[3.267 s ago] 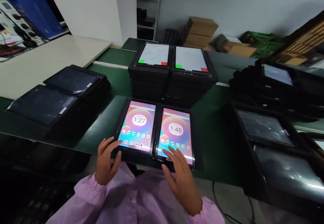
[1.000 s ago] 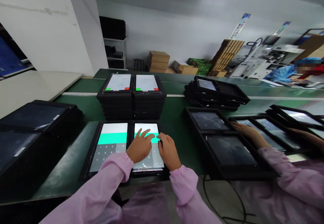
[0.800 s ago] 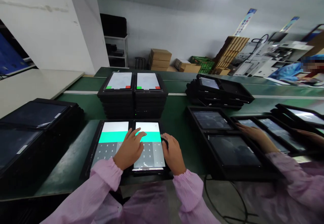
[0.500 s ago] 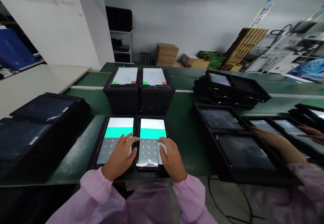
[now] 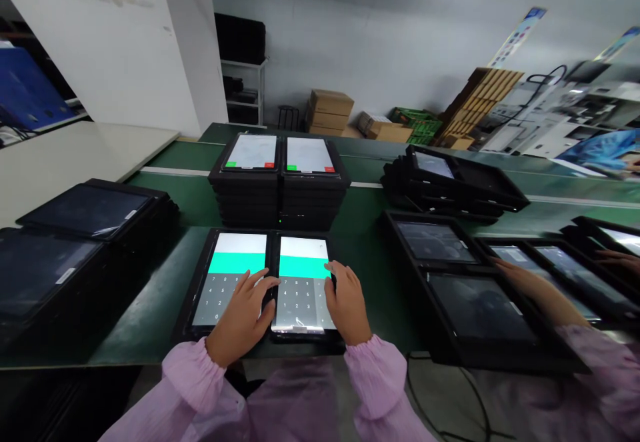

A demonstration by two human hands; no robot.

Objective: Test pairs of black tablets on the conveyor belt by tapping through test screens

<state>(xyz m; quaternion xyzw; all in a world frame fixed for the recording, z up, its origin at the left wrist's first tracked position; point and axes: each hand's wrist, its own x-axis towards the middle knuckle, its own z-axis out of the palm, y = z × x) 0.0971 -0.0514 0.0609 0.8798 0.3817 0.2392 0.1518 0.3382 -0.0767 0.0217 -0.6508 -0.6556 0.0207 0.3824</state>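
Two lit tablets lie side by side in a black tray on the green bench, each with a calculator keypad under a teal band. Over the lower right of the left tablet (image 5: 241, 262) spreads my left hand (image 5: 243, 312), its fingers apart and the index fingertip at the inner edge of the right tablet (image 5: 299, 299). My right hand (image 5: 347, 302) rests at that tablet's right edge, fingers bent but apart, holding nothing. Its fingertips are by the teal band. My hands hide some of the keys.
Behind stands a stack of black trays (image 5: 245, 197) topped by two white-screened tablets. Dark tablets in trays (image 5: 93, 209) lie left. On the right are more tablet trays (image 5: 425, 282), a tilted tray pile (image 5: 490, 175) and a co-worker's hand (image 5: 530, 285).
My right hand has moved slightly right and up, off the keypad's right column to the tablet's edge. The left hand stays nearly in place. The view has shifted a little.
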